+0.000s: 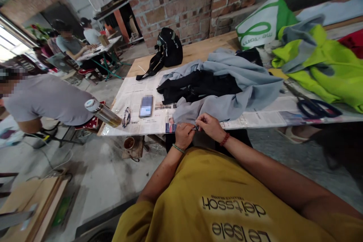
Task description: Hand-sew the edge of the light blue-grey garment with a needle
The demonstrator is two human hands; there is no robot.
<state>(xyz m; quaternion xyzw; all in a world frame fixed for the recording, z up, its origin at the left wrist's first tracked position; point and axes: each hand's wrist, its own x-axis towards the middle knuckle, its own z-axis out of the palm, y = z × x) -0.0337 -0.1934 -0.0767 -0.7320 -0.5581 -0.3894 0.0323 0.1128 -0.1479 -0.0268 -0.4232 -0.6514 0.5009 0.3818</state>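
My left hand (184, 136) and my right hand (211, 126) meet at the near edge of the table, fingers pinched together. Between the fingertips is a small dark thing (196, 127), too small to name. Just beyond my hands lies a heap of grey cloth (221, 107), its near fold close to my right fingers. A black garment (198, 85) rests on top of the grey cloth. A printed picture on the newspaper (171, 125) shows beside my left hand.
Newspaper covers the table (127, 92). On it are a phone (146, 106), a tea bottle (103, 113) and a black bag (169, 47). Scissors (319, 107), a lime-green garment (331, 64) and a green-white bag (263, 22) lie right. A person (53, 98) sits at left.
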